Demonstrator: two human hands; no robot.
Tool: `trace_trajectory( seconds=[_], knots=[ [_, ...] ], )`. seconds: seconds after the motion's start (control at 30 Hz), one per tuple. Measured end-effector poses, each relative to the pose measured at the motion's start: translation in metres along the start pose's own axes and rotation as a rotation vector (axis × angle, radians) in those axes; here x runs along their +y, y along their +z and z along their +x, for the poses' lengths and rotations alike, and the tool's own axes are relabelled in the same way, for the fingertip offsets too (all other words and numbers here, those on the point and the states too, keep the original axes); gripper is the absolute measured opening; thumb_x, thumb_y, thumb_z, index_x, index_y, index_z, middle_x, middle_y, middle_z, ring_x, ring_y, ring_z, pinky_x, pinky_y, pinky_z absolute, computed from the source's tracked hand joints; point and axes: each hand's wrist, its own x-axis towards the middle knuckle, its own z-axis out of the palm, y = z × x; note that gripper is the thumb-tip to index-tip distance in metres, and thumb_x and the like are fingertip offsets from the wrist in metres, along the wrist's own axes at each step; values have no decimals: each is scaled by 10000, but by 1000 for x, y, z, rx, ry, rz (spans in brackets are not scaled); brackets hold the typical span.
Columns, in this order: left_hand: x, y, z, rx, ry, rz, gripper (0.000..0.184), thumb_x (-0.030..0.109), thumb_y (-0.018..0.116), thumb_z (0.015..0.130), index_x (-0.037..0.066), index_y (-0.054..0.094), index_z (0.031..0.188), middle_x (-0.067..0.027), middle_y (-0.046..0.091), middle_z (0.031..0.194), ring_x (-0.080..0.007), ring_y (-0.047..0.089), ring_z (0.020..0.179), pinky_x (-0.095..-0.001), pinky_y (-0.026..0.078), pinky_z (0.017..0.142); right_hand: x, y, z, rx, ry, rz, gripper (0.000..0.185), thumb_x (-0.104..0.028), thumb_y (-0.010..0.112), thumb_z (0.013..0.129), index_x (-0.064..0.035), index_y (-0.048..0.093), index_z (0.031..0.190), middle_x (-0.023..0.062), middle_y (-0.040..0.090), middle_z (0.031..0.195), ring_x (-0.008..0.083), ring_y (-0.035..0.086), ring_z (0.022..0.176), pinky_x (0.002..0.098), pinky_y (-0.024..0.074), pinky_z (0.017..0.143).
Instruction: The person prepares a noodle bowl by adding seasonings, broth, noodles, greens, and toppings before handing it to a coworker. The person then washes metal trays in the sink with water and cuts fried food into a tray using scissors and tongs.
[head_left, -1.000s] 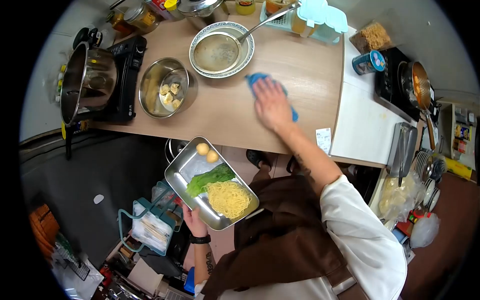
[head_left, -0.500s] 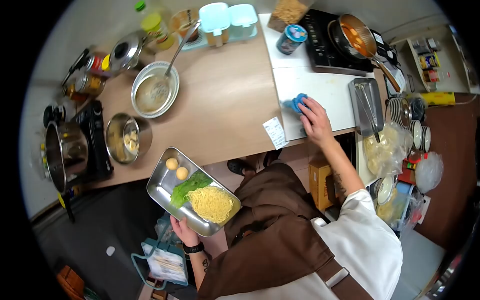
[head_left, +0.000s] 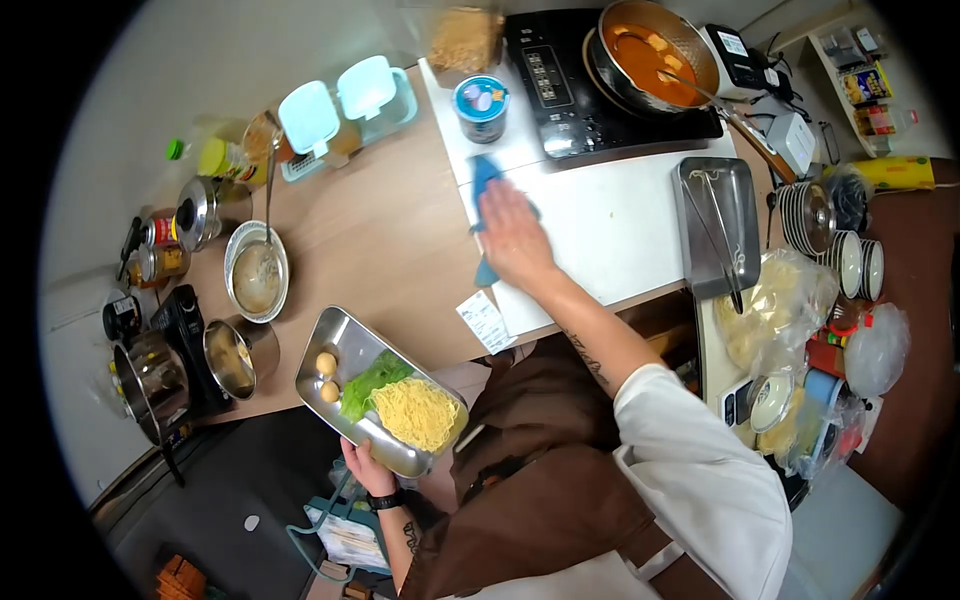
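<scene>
My left hand [head_left: 370,466] grips the lower edge of a steel tray [head_left: 318,408], held tilted just off the table's front edge. In the tray lie yellow noodles [head_left: 416,413], a green lettuce leaf [head_left: 374,382] and two round balls, one of them a tan ball [head_left: 326,364]. My right hand [head_left: 516,236] is on a blue cloth [head_left: 484,174], pressing it against the white board [head_left: 610,225] near its left edge. Parts of the cloth stick out above and below the hand, which is slightly blurred by motion.
A pan of orange-red soup [head_left: 650,75] sits on an induction cooker [head_left: 555,100]. Tongs lie in a metal tray [head_left: 715,275] at right. Nearby are a blue-lidded tub [head_left: 482,112] and a paper slip [head_left: 485,322]. A bowl with a ladle [head_left: 240,295] stands left.
My right hand has moved left and up across the white board with the cloth, which is now more spread out. The view has shifted right; my left hand still holds the tray.
</scene>
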Motion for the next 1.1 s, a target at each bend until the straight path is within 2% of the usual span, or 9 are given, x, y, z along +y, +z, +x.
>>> trace_trajectory(
  seconds=[0.17, 0.37, 0.47, 0.63, 0.73, 0.77, 0.93, 1.0, 1.1],
  knots=[
    [-25, 20, 16, 94, -6, 13, 421, 66, 494, 917, -11, 518, 1330, -101, 632, 1194, -196, 613, 1044, -319, 488, 913, 92, -52, -53, -304, -515, 242, 523, -185, 601, 883, 13, 546, 1364, 162, 484, 1493, 351, 419, 1408, 455, 317, 1191],
    [-29, 15, 61, -5, 48, 155, 317, 101, 495, 958, -32, 583, 1231, -86, 651, 1104, -164, 606, 972, -310, 482, 858, 153, -102, -60, -65, 117, -284, 499, -146, 630, 868, 8, 552, 1336, 240, 474, 1449, 392, 350, 1436, 490, 266, 1205],
    [-53, -28, 113, -66, 74, 266, 298, 97, 504, 961, -36, 600, 1210, -76, 659, 1081, -151, 602, 953, -300, 482, 844, 115, -147, -83, -54, 222, 75, 493, -157, 674, 857, -2, 573, 1314, 226, 466, 1449, 397, 358, 1426, 495, 277, 1199],
    [-46, -28, 158, -195, 51, 245, 389, 266, 592, 1012, -23, 596, 1273, -99, 647, 1175, -171, 595, 1040, -326, 489, 902, 104, -208, -163, -27, 396, 135, 340, -164, 677, 859, -57, 676, 1183, 149, 532, 1370, 322, 485, 1323, 422, 446, 1072],
    [-28, -6, 149, -70, 13, 138, 479, 311, 561, 1032, -40, 527, 1356, -141, 581, 1321, -220, 570, 1149, -341, 469, 979, 144, -248, -207, 123, 498, 33, 269, -154, 646, 874, -38, 696, 1111, 147, 629, 1207, 327, 580, 1175, 404, 480, 1009],
    [-32, -25, 155, -42, 120, 292, 481, 312, 549, 1038, -43, 521, 1362, -148, 573, 1337, -229, 568, 1159, -343, 464, 986, 154, -270, -218, 152, 567, 17, 268, -160, 641, 878, -33, 694, 1108, 147, 645, 1155, 327, 601, 1127, 405, 489, 983],
    [-27, 20, 104, 96, 590, 597, 454, 288, 569, 1033, -54, 545, 1330, -190, 591, 1331, -299, 574, 1154, -393, 447, 1001, 293, -369, -283, 339, 883, -224, 303, -199, 618, 891, -25, 686, 1129, 187, 688, 1053, 345, 642, 1042, 432, 511, 895],
    [4, 59, 54, 185, 856, 1073, 430, 271, 588, 1022, -50, 565, 1307, -211, 598, 1302, -336, 563, 1180, -427, 429, 1028, 369, -404, -305, 287, 1003, -343, 378, -243, 631, 876, -12, 675, 1172, 206, 689, 1122, 365, 640, 1056, 435, 508, 926],
    [-11, 95, 47, 140, 765, 786, 459, 286, 633, 990, -39, 567, 1307, -200, 596, 1298, -328, 548, 1196, -431, 416, 1035, 478, -424, -318, 114, 1179, -488, 452, -294, 637, 878, 6, 656, 1214, 232, 669, 1198, 391, 629, 1110, 437, 494, 981]
  ],
)
